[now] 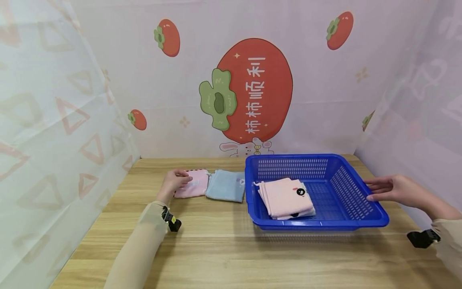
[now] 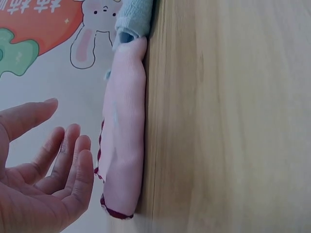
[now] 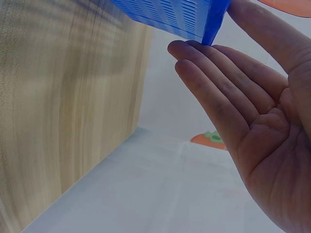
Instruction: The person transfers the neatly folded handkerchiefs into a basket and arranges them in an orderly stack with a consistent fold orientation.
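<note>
Over the pink cloth (image 1: 199, 184), the left hand (image 1: 174, 184) is relaxed, empty; the right hand (image 1: 398, 192) pinches the blue basket (image 1: 325, 223). The cloth looks soft, light: pinch its edge.

Shot from the head, forward and down across the desk (image 1: 216, 257); from the left wrist, close and sideways, at the dark-edged pink cloth (image 2: 129, 107); from the right, low and near, at the blue basket (image 3: 167, 19), sharing both with the first.
</note>
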### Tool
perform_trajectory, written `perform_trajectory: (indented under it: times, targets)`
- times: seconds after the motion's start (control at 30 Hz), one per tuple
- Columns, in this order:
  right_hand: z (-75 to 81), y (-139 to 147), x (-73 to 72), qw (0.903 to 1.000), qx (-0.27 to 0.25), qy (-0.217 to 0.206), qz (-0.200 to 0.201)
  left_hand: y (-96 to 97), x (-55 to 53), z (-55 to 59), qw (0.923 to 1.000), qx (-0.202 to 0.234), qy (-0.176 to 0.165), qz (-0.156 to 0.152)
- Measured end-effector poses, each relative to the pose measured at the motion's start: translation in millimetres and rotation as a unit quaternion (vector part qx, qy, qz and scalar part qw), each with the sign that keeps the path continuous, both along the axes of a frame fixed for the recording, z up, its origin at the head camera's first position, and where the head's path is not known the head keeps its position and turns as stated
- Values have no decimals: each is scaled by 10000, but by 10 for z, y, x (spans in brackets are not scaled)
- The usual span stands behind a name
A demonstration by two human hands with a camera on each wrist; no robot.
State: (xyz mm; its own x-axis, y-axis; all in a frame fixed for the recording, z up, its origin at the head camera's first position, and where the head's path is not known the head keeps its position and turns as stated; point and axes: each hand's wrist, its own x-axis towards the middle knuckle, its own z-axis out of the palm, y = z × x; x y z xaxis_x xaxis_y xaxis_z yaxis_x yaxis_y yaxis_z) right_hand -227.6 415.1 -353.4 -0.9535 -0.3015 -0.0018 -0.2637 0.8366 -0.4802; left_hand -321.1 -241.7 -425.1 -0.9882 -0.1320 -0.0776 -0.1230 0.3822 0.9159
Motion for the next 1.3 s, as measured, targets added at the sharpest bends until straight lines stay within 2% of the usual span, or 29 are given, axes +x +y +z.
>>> perform_trajectory:
  times: [0.2,0.33,0.77,1.0,1.3]
  targets:
    - [0,-4,12,10000,-52,53,28,-69,23,-9,9992,330,-157,180]
    - [-5,-1,14,9999,-101,63,49,-115,15,-13,9989,276,-271,270]
    - [18,-17,33,9999,-113,78,61,-260,-2,-65,9982,-415,-312,289]
    - [14,-9,18,9999,-115,6,81,-304,4,-72,9974,-547,-283,385]
    - [12,-2,8,9999,-97,-14,71,-328,0,-81,9951,-707,-450,526]
